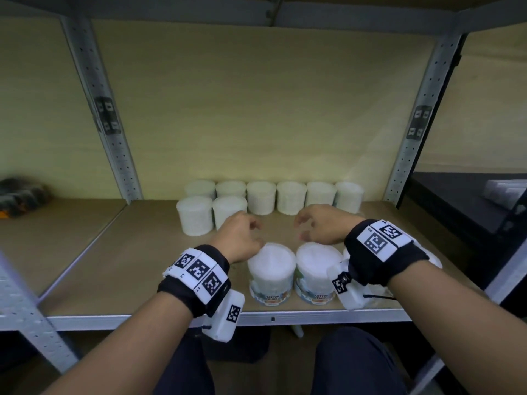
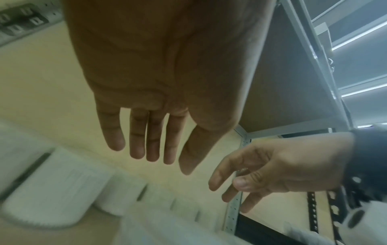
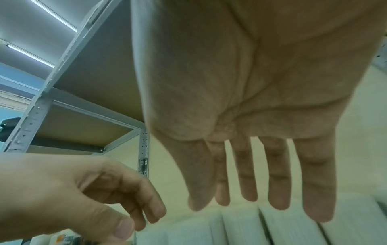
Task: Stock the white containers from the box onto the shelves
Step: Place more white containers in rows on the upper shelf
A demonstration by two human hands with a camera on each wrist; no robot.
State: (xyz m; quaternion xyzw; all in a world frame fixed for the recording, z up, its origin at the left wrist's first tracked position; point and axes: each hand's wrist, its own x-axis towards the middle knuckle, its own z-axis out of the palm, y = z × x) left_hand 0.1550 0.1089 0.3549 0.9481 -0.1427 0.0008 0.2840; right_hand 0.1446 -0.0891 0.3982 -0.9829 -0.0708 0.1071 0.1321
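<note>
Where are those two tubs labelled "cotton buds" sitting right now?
In the head view, the two cotton buds tubs stand side by side at the front edge of the shelf, below and between the left hand and right hand.

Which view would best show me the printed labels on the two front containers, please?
The head view: both front containers face the camera with "COTTON BUDS" labels readable. The left wrist view shows only blurred white containers, no labels. The right wrist view shows plain white sides below the fingers.
</note>
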